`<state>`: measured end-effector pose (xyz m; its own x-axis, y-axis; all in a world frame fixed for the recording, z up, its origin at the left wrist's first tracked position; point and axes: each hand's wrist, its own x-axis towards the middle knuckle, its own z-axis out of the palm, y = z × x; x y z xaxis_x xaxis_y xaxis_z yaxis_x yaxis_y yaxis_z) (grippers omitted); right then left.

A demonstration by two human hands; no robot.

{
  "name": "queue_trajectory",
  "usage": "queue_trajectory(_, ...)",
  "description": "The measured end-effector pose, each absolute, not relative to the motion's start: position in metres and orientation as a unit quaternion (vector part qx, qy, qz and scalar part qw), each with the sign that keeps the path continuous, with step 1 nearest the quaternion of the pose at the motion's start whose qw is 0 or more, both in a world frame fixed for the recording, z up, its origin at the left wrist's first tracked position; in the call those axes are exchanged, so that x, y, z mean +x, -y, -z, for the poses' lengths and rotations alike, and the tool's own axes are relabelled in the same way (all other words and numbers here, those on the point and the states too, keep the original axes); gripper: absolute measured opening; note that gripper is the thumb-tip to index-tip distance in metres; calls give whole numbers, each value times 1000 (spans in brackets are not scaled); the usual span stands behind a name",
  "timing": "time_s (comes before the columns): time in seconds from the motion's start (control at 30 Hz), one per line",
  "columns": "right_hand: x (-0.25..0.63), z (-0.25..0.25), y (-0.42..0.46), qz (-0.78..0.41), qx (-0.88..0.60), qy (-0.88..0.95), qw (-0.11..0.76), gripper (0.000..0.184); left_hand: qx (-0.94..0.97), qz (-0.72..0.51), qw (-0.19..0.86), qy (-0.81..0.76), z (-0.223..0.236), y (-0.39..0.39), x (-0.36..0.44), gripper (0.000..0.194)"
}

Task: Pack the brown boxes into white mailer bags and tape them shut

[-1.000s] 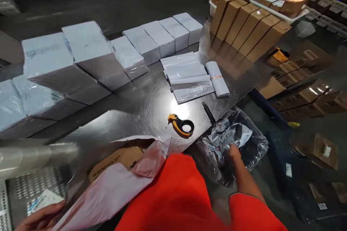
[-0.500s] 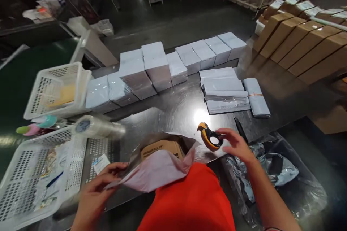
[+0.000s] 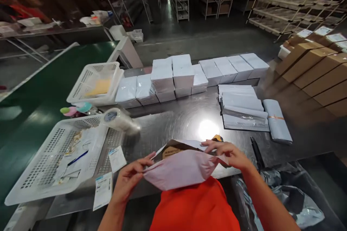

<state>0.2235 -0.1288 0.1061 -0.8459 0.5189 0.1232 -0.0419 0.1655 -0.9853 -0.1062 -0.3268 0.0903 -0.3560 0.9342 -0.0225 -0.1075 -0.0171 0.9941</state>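
A pale poly mailer bag [image 3: 180, 169] lies at the table's front edge, its mouth gaping. Inside it, part of a brown cardboard box [image 3: 171, 151] with dark print shows. My left hand [image 3: 132, 175] is closed on the bag's left corner, thumb against fingers. At the opposite corner my right hand [image 3: 226, 153] pinches the edge of the mouth. Just behind the right hand a yellow and black tape cutter [image 3: 217, 138] lies on the table, mostly covered by the hand.
White baskets [image 3: 58, 162] and a clear tape roll [image 3: 121, 121] stand at left, near paper labels [image 3: 103, 190]. Stacks of white packs [image 3: 162, 75] line the back. Flat mailers [image 3: 242, 108] lie right, beside a black box knife [image 3: 257, 153]. Cartons [image 3: 311, 68] stand farther right.
My right hand has left the tape cutter on the table and now grips the bag's right corner. The bag's mouth has been drawn flatter and wider. The view has tilted up.
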Motion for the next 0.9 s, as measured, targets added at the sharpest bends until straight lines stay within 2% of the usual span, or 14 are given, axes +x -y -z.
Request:
queue_trajectory(0.17,233,-87,145,-638,-226,664,317,43,338,-660,389,-546,-74,330,-99,29)
queue_trajectory(0.33,238,-70,161,-604,-288,636,385,44,366,-632,286,-621,-71,333,-94,28)
queue_trajectory(0.43,237,-65,170,-562,-328,632,419,43,365,-580,278,-674,-77,336,-90,31)
queue_trajectory(0.53,232,-62,178,-515,-382,637,428,44,324,-556,290,-708,-80,338,-85,35)
queue_trajectory(0.67,218,-61,183,-470,-472,608,432,50,239,-585,280,-722,-72,334,-79,37)
queue_trajectory(0.9,193,-48,178,-527,-583,456,418,53,79,-636,316,-699,-53,313,-76,35)
